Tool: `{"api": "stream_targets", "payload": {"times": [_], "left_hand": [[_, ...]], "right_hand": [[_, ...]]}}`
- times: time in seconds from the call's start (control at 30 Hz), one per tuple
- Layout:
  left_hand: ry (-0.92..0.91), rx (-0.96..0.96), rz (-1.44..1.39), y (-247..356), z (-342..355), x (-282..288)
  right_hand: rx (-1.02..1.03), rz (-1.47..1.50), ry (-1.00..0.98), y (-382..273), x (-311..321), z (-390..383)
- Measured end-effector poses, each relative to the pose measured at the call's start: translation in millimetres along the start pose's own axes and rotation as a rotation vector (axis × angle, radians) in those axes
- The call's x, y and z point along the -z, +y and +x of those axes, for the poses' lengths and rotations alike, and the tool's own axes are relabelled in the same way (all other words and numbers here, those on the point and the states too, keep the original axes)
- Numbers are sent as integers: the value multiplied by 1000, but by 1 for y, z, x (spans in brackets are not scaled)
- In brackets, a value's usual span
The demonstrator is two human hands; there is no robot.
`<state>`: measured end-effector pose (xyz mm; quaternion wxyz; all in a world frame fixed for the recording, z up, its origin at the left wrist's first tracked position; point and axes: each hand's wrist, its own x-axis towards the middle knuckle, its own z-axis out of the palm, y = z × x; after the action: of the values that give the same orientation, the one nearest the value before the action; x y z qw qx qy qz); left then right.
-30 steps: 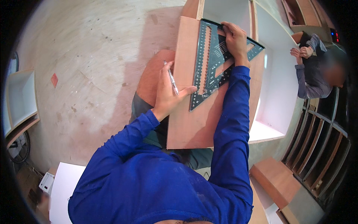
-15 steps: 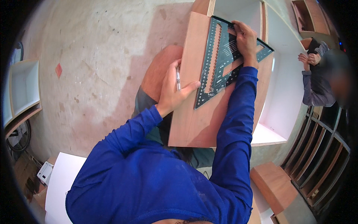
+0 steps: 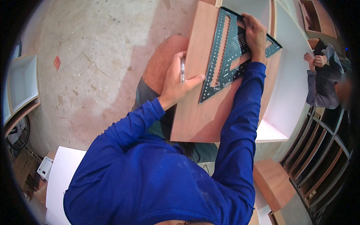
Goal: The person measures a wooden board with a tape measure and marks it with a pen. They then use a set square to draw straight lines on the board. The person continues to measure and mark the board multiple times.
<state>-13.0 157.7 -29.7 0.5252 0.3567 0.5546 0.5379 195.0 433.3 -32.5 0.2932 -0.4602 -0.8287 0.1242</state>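
Note:
A plywood board point(image 3: 193, 123) lies across my lap, against a white-lined cabinet point(image 3: 281, 93). On it lies a dark triangular carpenter's square point(image 3: 213, 63) with printed scales and cutouts. My right hand point(image 3: 256, 39) grips the square near its top edge, fingers curled over it. My left hand point(image 3: 174, 82) holds a slim silver pen point(image 3: 182, 70) upright along the board's left edge, with the thumb stretched onto the board beside the square's lower part.
A co-worker point(image 3: 320, 86) sits at the right with both hands raised. Beyond are slatted racks point(image 3: 315, 157) and plywood pieces point(image 3: 273, 180). At the left stand a white cabinet point(image 3: 22, 82) and a bicycle wheel point(image 3: 20, 135). A white panel point(image 3: 63, 172) lies behind me.
The board, square and both my hands now appear higher and further right in the view. The pen in my left hand has turned from slanted to upright.

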Motion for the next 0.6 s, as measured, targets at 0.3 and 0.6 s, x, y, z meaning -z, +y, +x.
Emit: {"api": "stream_targets", "payload": {"times": [0.3, 0.6], "left_hand": [[6, -14, 10, -1, 1, 0], [-9, 21, -40, -4, 0, 0]], "right_hand": [[-17, 21, -22, 3, 1, 0], [43, -11, 1, -5, 2, 0]]}}
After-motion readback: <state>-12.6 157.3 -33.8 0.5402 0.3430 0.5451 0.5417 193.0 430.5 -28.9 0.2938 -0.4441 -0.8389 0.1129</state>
